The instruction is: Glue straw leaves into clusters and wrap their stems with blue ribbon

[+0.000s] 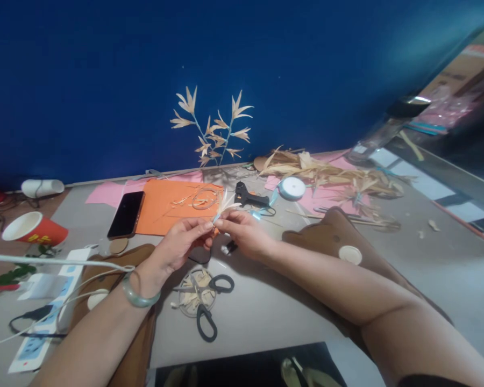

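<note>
My left hand [187, 236], a jade-coloured bangle on its wrist, pinches the base of a small pale husk flower [227, 202]. From the other side my right hand [245, 231] pinches the same base, where a little light blue tape shows. The fingers hide most of the stem. Just behind the hands lie a black glue gun [250, 195] and an orange sheet [157, 201] with thin wire and husk scraps on it. Black-handled scissors [207, 317] rest over a round dish of husk pieces [189, 303] nearer to me.
Husk flower branches [218, 134] stand against the blue wall. A ribbon spool [292, 188] and dried husks [326, 172] lie back right. To the left are a phone [126, 215], a tipped red paper cup [44, 230], a power strip [44, 322] and cables. Brown cushions flank the hands.
</note>
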`<state>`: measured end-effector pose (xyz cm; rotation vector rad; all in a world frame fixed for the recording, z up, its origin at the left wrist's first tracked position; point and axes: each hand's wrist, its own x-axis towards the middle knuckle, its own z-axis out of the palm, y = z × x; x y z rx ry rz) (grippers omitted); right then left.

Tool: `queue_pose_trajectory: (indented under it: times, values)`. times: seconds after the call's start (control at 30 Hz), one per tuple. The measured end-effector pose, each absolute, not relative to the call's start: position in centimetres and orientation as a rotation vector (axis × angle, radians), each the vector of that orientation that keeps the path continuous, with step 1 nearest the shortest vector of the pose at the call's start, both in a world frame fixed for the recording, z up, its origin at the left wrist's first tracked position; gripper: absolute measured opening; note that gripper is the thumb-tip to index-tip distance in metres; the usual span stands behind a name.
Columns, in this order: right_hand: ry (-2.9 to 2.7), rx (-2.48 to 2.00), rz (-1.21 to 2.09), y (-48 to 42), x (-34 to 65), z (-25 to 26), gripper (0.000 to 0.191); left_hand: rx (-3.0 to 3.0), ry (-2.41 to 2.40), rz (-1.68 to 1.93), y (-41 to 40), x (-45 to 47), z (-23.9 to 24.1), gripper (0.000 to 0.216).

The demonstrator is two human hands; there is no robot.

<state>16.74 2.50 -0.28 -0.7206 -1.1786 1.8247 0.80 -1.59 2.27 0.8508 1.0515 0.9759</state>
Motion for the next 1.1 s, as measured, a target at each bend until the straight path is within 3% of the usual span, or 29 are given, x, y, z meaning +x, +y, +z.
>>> queue_pose_trajectory:
  times: [0.57,1.1]
  values:
    - [-1.335,-0.588,1.813,2.1,17.0,0.1,0.020,0.901,0.993,0.888,-1.7,0.3,2.8,0.027]
    - [-1.256,-0.654,1.732,1.6,17.1,0.7,0.017,0.903,1.047,1.197,-1.5,0.9,2.4,0.028]
